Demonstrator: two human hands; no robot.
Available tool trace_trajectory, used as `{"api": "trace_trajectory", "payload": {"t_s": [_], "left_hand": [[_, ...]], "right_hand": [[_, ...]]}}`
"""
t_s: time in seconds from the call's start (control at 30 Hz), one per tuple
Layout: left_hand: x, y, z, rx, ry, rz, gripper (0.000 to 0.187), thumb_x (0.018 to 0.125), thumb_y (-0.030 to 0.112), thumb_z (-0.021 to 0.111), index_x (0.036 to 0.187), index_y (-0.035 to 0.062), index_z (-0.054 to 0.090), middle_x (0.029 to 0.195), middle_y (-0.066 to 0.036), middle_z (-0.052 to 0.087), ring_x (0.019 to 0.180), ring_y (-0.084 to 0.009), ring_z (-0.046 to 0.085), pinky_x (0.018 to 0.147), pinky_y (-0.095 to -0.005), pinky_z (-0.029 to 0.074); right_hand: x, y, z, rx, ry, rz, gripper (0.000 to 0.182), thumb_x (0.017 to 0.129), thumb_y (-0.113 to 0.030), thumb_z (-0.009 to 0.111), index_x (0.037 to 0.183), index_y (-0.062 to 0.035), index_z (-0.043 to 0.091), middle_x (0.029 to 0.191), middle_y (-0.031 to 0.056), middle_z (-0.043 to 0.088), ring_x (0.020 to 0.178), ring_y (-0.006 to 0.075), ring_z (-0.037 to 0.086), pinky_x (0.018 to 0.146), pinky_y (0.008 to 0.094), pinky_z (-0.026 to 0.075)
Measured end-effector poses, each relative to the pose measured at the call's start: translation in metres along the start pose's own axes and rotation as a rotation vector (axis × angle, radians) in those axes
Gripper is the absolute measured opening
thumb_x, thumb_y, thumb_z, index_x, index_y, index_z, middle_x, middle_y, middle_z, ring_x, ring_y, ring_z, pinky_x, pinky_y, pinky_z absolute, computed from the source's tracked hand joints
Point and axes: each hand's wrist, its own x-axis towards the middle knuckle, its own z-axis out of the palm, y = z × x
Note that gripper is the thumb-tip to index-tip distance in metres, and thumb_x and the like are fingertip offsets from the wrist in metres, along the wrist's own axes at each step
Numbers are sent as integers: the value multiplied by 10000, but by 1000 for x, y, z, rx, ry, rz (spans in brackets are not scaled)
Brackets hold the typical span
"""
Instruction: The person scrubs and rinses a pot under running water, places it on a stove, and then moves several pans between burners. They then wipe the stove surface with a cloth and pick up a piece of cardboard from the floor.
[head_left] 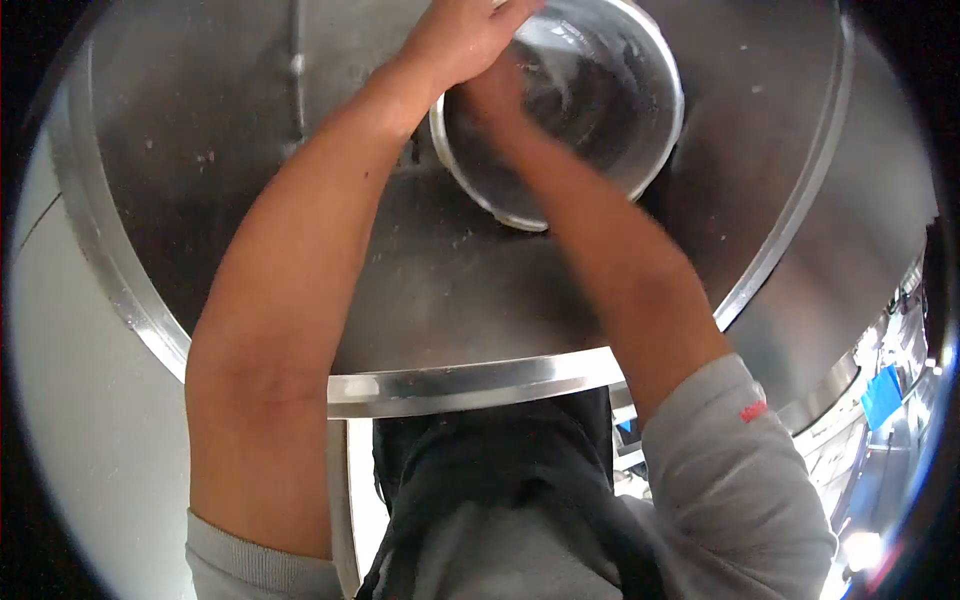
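A round metal bowl sits in a large stainless steel sink, with wet, whitish streaks on its inner wall. At the bowl's upper left edge is my left hand, its fingers bent over the rim; part of them is cut off by the top of the view. Lower down, my right hand reaches over the bowl's left inner side. Motion smears it and my left hand partly covers it, so its fingers and anything in them cannot be made out.
The sink's raised front edge runs between my body and the bowl. A pale wall stands at the left. On the right are a metal counter, a blue piece and cluttered shiny items.
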Motion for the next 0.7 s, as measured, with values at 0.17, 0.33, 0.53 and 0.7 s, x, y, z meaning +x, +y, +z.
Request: {"api": "trace_trajectory", "payload": {"t_s": [0.17,0.33,0.53,0.7], "left_hand": [[-6,10,-1,34,-31,-196,337,982,104,572,1302,17,637,1200,-257,698,1140,-407,670,969,-424,529],[-13,5,-4,69,-4,-165,376,954,97,597,1321,25,629,1225,-263,688,1157,-377,677,993,-439,524],[-29,7,4,118,210,-281,445,879,73,526,1307,79,646,1183,-205,711,1123,-389,674,990,-431,517],[-41,4,7,155,320,-299,487,816,18,533,1266,145,668,1074,-198,728,1029,-413,686,933,-474,539]], "right_hand": [[-89,70,-59,-100,-539,298,266,879,-202,683,1077,-29,728,1128,234,726,1027,402,720,925,508,573],[26,90,-68,-227,5,348,249,848,-275,730,883,-31,767,1002,201,749,923,349,745,829,445,609],[-40,9,-40,63,-276,-129,323,912,-69,556,1200,15,678,1173,254,696,1051,368,708,911,494,570],[-41,106,-78,-268,-338,202,262,896,-150,641,1108,-18,721,1078,198,721,969,349,733,824,489,596]]}}
